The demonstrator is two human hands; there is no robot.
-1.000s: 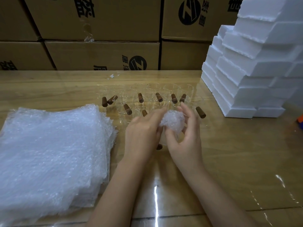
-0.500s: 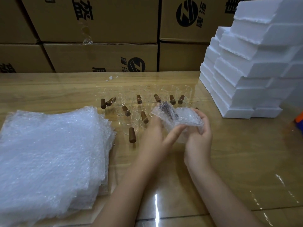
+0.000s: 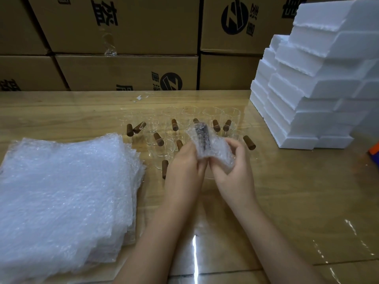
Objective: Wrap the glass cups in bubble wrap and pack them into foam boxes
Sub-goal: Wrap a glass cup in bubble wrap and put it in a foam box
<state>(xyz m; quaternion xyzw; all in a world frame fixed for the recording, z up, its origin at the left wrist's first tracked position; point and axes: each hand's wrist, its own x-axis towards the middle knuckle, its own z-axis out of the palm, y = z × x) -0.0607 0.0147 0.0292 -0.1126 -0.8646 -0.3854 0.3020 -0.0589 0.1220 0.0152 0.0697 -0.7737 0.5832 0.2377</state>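
Observation:
Both hands hold one glass cup wrapped in bubble wrap (image 3: 211,146) above the table's middle; its dark brown handle shows through the wrap at the top. My left hand (image 3: 184,167) grips the bundle's left side and my right hand (image 3: 235,169) grips its right and underside. Behind the hands stand several clear glass cups with brown wooden handles (image 3: 176,128). A thick stack of bubble wrap sheets (image 3: 65,197) lies at the left. White foam boxes (image 3: 320,95) are stacked at the right.
Brown cardboard cartons (image 3: 127,72) form a wall behind the wooden table (image 3: 297,201). An orange and blue object (image 3: 374,152) shows at the right edge. One cup handle (image 3: 249,142) lies just right of my hands.
The bundle has been turned: a second ago it was a rounded ball at my fingertips, now the wrapped handle points up. Both hands have shifted slightly toward me.

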